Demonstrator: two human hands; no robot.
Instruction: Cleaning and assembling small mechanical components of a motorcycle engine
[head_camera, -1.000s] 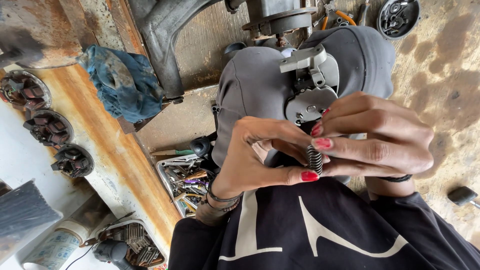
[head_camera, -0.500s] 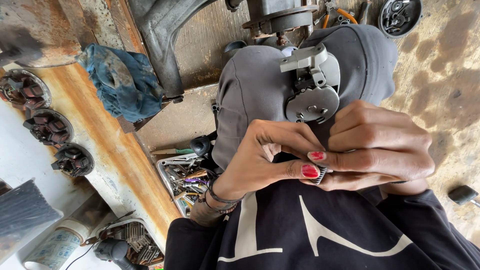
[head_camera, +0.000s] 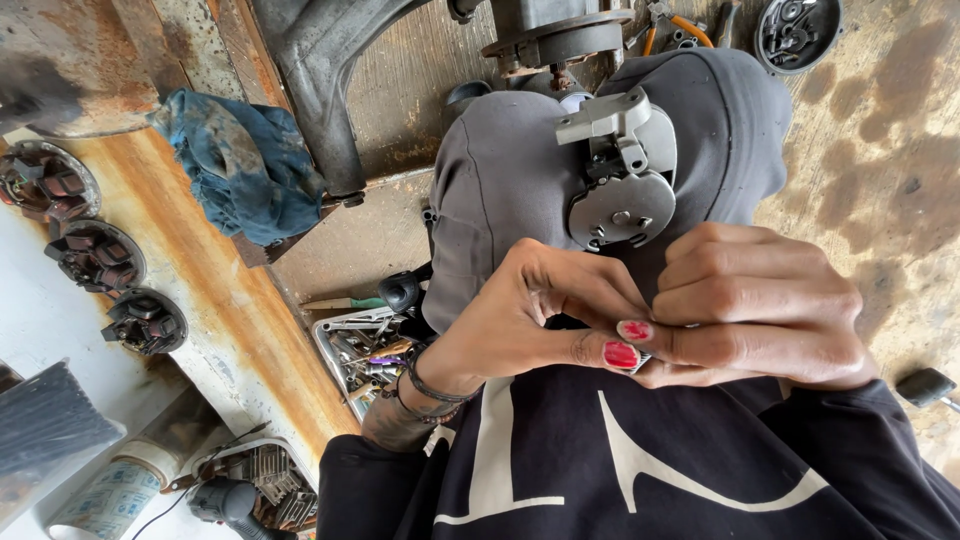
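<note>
Workshop setting: stained concrete floor on the right of the frame, rusty orange metal bench edge running diagonally down the left.

Centre-right of the frame: both hands meet over the lap. Left hand and right hand pinch a small metal part between them; only a sliver of it shows under the red-nailed fingertips, so its shape is unclear. Left fingers are curled in tight with thumb and forefinger closed on the part. Right fingers are folded into a near fist, tips pressed to the same part.

Just above the hands, a grey metal mechanism with a round plate rests on a grey-clad knee. Dark bracelets sit on the left wrist. Below, a black sleeve and shirt with white lines.

Left of the wrist: a tray of mixed tools and bits. Upper left: a crumpled blue rag on the bench. Far left: three round wound coil units in a row. Top centre: a heavy dark machine arm.
</note>
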